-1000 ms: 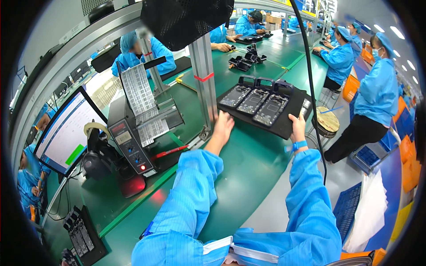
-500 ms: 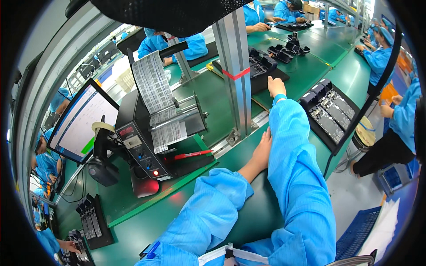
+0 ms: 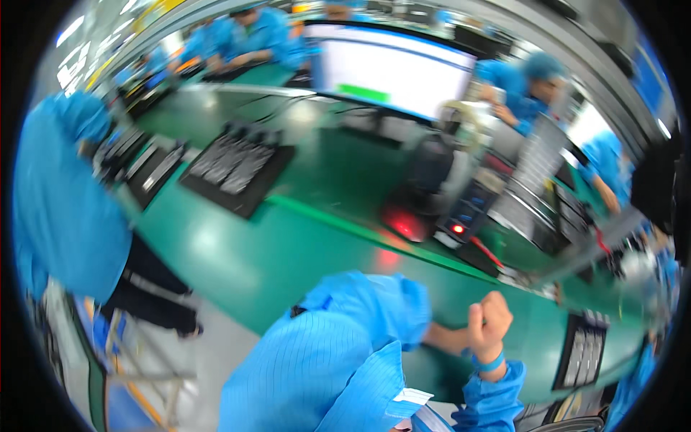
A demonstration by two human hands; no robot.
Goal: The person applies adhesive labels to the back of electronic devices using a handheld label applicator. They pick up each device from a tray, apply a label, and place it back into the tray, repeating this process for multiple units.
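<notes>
My right hand point(image 3: 491, 322) is raised over the green bench point(image 3: 302, 245), its fingers curled into a fist and the thumb along the side. Nothing shows in it. A blue band point(image 3: 489, 362) circles that wrist. My left hand point(image 3: 448, 337) reaches in from its blue sleeve point(image 3: 360, 317). Only its wrist shows; the fingers are hidden behind my right fist. Beyond both hands stands a black label dispenser point(image 3: 471, 209) with a strip of printed labels point(image 3: 536, 162). A red pen point(image 3: 488, 252) lies at its foot.
A black tray point(image 3: 237, 169) of dark electronic parts lies left, another tray point(image 3: 581, 351) right. A handheld scanner point(image 3: 432, 162) stands by a monitor point(image 3: 392, 68). A green raised edge point(image 3: 360, 232) crosses the bench. A co-worker in blue point(image 3: 72, 201) stands left.
My view has swung left, bringing the monitor and the left-hand tray to the middle. My right arm has drawn back from its far reach, and my left fingers have gone out of sight behind it.
</notes>
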